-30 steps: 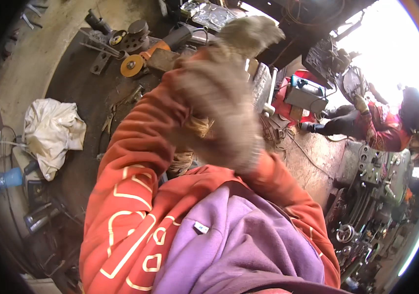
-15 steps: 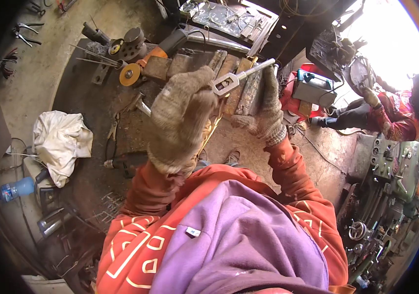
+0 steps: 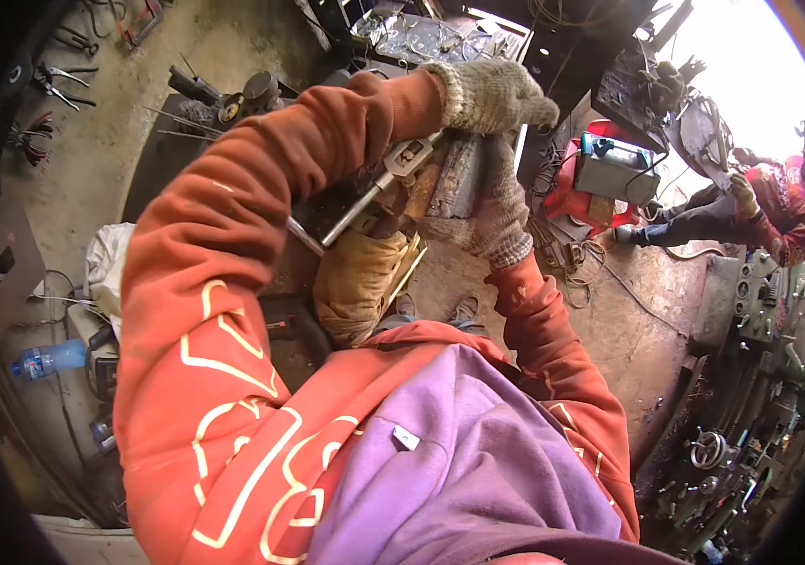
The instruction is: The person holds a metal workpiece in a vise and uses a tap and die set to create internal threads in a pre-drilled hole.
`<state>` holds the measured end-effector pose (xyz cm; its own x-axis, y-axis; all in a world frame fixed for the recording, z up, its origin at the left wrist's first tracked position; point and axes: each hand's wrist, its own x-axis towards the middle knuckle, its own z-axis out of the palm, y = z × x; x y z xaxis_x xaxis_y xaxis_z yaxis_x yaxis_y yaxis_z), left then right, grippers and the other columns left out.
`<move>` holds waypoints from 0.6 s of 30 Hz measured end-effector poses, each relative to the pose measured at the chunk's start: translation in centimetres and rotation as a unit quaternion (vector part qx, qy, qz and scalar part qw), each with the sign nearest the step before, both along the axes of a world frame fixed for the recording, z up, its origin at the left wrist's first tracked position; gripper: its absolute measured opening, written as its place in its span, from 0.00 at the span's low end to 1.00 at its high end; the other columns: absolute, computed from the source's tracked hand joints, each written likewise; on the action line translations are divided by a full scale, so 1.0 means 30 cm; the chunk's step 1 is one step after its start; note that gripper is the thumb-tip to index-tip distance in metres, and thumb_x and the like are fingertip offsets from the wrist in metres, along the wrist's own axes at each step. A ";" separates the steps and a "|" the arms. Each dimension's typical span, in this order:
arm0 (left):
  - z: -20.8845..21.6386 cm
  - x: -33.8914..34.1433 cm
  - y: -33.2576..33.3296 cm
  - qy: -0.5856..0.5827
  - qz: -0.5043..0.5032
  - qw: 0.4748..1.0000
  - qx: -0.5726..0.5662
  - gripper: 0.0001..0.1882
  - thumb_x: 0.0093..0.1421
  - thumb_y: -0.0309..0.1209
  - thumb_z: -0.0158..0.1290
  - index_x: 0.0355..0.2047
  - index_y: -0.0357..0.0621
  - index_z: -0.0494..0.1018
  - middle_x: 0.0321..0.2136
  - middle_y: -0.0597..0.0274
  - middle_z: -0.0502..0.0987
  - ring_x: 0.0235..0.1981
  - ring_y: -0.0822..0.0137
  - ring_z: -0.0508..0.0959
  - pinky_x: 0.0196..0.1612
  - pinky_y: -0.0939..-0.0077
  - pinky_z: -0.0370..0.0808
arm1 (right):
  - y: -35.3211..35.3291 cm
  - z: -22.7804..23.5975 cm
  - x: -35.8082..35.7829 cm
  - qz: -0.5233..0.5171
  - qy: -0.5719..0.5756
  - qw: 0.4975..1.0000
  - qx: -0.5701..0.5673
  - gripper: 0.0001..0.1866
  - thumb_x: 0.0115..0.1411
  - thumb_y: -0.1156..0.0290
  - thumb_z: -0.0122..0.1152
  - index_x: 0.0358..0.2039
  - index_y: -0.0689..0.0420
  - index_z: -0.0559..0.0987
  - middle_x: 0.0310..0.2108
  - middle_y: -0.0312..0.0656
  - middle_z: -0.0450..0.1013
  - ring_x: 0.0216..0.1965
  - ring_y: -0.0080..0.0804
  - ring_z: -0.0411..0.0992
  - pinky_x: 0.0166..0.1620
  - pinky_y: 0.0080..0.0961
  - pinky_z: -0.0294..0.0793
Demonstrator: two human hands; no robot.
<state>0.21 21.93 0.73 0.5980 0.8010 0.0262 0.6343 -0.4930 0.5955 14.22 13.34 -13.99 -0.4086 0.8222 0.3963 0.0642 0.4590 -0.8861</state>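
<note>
My left arm reaches across to the top middle, and its gloved left hand (image 3: 492, 97) is closed with the fingers curled downward. From under that glove a steel tap wrench (image 3: 358, 209) slants down to the left. Its slotted body lies just below the cuff, and the other handle is hidden by the glove. My right hand (image 3: 499, 212), also gloved, is below the left one with its thumb and fingers apart. It lies beside the end of a worn block (image 3: 459, 179) on the workbench; whether it presses on the block I cannot tell.
A yellowish cloth bundle (image 3: 360, 282) hangs at the near bench edge. At the right are a grey box-shaped machine (image 3: 617, 169) on red material, cables on the floor (image 3: 642, 325), and a green lathe (image 3: 779, 348). Another person (image 3: 770, 207) works at far right. A water bottle (image 3: 52, 359) lies left.
My left hand has swung up and right across the bench, and the tap wrench has turned so its visible handle points down-left. My right hand has moved slightly left and away from that handle's tip.
</note>
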 end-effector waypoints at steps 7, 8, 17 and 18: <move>0.047 0.189 -0.135 0.246 -0.193 0.941 0.126 0.16 0.67 0.35 0.53 0.53 0.48 0.79 0.45 0.52 0.83 0.49 0.50 0.84 0.52 0.58 0.82 | 0.065 -0.214 0.014 -0.044 -0.106 0.981 0.159 0.64 0.45 0.42 0.81 0.73 0.67 0.59 0.62 0.61 0.71 0.53 0.56 0.77 0.54 0.43 0.80; 0.066 0.217 -0.201 0.259 -0.166 0.945 0.108 0.15 0.67 0.36 0.54 0.51 0.47 0.79 0.44 0.53 0.83 0.48 0.49 0.85 0.50 0.56 0.83 | 0.060 -0.201 0.025 -0.046 -0.106 0.982 0.152 0.63 0.46 0.43 0.80 0.72 0.67 0.60 0.61 0.60 0.71 0.53 0.56 0.77 0.54 0.43 0.80; -0.028 0.239 -0.452 0.140 0.012 0.948 0.285 0.14 0.65 0.42 0.57 0.32 0.43 0.77 0.24 0.54 0.82 0.26 0.50 0.85 0.30 0.53 0.79 | -0.054 -0.043 0.103 -0.008 -0.085 0.994 0.069 0.49 0.53 0.52 0.76 0.68 0.65 0.66 0.59 0.56 0.74 0.53 0.48 0.78 0.54 0.40 0.81; -0.044 0.248 -0.451 0.132 0.046 0.934 0.328 0.14 0.65 0.42 0.58 0.32 0.43 0.77 0.24 0.55 0.82 0.26 0.50 0.85 0.30 0.53 0.78 | -0.050 -0.038 0.107 -0.003 -0.081 0.995 0.062 0.48 0.53 0.53 0.76 0.68 0.65 0.67 0.59 0.56 0.74 0.53 0.48 0.79 0.54 0.40 0.81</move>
<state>7.65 8.41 -0.58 0.5816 0.7127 0.3921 0.7744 -0.6327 0.0014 17.42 11.85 -15.12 -0.4715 0.7738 0.4230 0.2050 0.5627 -0.8009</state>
